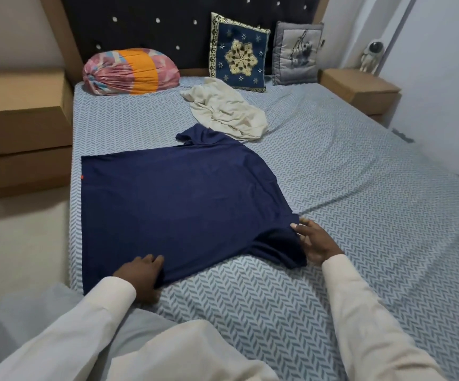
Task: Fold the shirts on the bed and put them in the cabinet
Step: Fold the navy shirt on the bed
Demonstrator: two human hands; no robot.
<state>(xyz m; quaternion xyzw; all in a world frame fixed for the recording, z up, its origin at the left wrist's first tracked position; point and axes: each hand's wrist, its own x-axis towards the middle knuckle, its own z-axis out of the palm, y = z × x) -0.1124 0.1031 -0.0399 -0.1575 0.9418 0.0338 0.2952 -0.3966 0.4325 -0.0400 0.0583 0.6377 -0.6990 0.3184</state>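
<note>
The left hand (140, 279) seemingly pinches the navy shirt (173, 204) by its edge; right hand (312, 243), fingers spread, touches the sleeve (277, 250).

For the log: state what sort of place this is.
Most likely a home bedroom: a bed with a patterned sheet, a studded headboard behind it, and a bedside table alongside.

The bed (360, 188) is cut off by the right and bottom edges of the picture, and the person's arms (374, 325) by the bottom edge. The left hand (140, 279) covers part of the near hem of the navy shirt (181, 204). The cream shirt (225, 108) toward the head edge is crumpled; its collar and sleeves cannot be told apart. The small white figure (371, 56) on the nightstand (360, 86) is blurred.
</note>
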